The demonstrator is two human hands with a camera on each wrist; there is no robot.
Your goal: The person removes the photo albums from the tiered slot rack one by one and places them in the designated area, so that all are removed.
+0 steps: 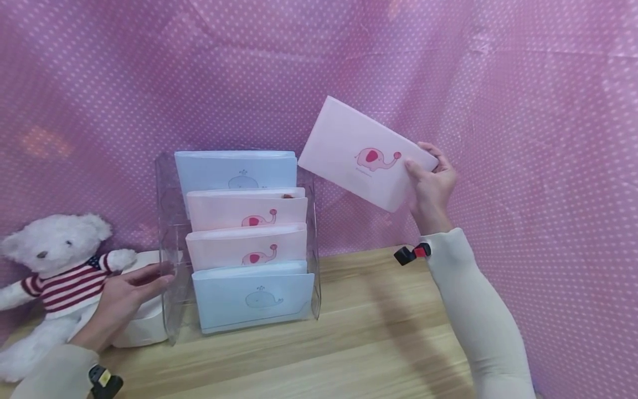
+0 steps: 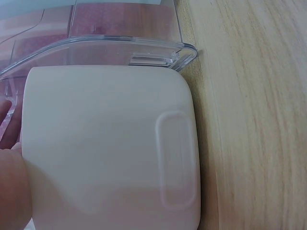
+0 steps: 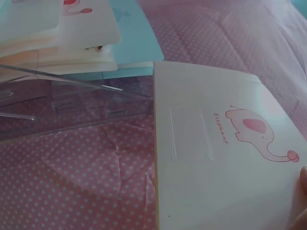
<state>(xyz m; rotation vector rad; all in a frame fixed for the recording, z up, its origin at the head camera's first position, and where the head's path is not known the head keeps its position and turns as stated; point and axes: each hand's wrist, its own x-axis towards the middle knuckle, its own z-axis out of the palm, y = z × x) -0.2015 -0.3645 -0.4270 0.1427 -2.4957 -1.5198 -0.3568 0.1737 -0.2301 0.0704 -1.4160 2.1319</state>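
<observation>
My right hand grips the right end of a pink booklet, the thumb on its front cover. The booklet is raised and tilted, its upper-left end highest. A red elephant and the word "Elephant" show on its cover in the right wrist view. Left of it stands a clear tiered rack. My left hand reaches to the rack's left side panel, its fingers fairly straight and the fingertips right at the panel. In the rack stand pink elephant booklets between blue whale booklets.
A white teddy bear in a striped sweater sits at the far left. Beside the rack's left panel is a white rounded box. Pink dotted cloth hangs behind the wooden table and along the right.
</observation>
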